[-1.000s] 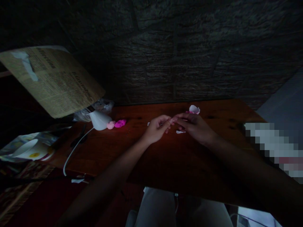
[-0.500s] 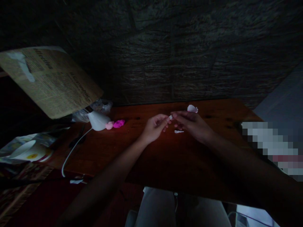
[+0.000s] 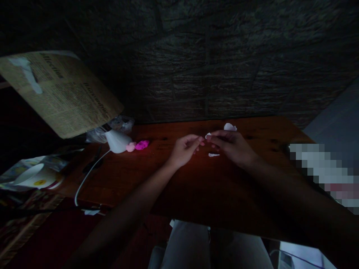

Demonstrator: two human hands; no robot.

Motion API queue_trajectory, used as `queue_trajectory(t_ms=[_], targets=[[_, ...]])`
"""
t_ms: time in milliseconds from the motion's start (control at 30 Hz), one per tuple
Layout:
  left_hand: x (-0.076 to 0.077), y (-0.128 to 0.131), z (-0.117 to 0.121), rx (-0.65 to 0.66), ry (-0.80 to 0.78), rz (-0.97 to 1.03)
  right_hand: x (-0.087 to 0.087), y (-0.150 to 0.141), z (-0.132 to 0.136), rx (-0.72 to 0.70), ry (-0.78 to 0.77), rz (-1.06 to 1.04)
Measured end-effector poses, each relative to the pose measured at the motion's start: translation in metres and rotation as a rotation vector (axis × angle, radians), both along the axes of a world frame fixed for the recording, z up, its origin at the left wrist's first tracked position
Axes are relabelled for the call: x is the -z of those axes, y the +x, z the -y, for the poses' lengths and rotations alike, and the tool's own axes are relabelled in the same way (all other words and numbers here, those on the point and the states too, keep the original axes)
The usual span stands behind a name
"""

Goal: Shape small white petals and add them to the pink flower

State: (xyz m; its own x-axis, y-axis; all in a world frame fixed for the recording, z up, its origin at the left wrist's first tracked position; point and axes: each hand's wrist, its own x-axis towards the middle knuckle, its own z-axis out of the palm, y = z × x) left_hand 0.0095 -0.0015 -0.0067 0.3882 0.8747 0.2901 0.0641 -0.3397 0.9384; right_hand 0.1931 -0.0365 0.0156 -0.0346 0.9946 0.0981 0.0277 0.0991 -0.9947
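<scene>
Over the wooden table, my right hand [image 3: 231, 145] pinches a small white piece [image 3: 208, 136], thin and petal-like, between thumb and fingertips. My left hand [image 3: 185, 148] is just to its left, thumb and forefinger pressed together. Whether anything tiny is in that pinch is hidden. Below the right fingers a narrow white scrap [image 3: 213, 154] lies on the tabletop. Beyond the right hand sits a larger pale, torn-edged piece [image 3: 230, 127], partly covered by the hand. What these pieces are made of does not show in the dim light.
At the left stands a white lamp base [image 3: 117, 142] under a newsprint-patterned shade [image 3: 64, 95], with a white cable [image 3: 87, 177]. A pale pink lump [image 3: 130, 146] and a magenta lump [image 3: 142, 145] lie beside it. A paper cup [image 3: 39, 177] lies farther left. Behind rises a dark wall [image 3: 185, 63].
My hands have parted slightly. The white piece that was between both hands' fingertips is now in my right hand's pinch. The view has shifted a little.
</scene>
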Motion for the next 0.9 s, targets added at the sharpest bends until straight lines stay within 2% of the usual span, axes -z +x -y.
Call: queue_trajectory(t_ms=[167, 333, 467, 600, 733, 800, 900], targets=[[0.003, 0.001, 0.004, -0.002, 0.191, -0.159, -0.007, 0.001, 0.003, 0.029, 0.093, 0.042], [0.009, 0.006, 0.009, 0.139, 0.407, -0.394, -0.009, 0.001, 0.004, 0.048, 0.110, -0.005], [0.012, 0.009, 0.010, 0.171, 0.462, -0.459, -0.007, 0.001, 0.002, 0.037, 0.106, -0.068], [0.008, 0.008, 0.012, 0.141, 0.380, -0.430, -0.006, 0.001, 0.000, 0.023, 0.051, -0.117], [0.004, 0.006, 0.010, 0.101, 0.245, -0.262, -0.007, 0.001, 0.000, 0.039, 0.028, -0.178], [0.004, 0.005, 0.007, 0.073, 0.136, -0.164, -0.008, 0.002, 0.000, 0.038, 0.038, -0.172], [0.003, 0.003, 0.003, 0.050, -0.112, -0.036, -0.008, 0.004, 0.001, 0.036, 0.052, -0.128]])
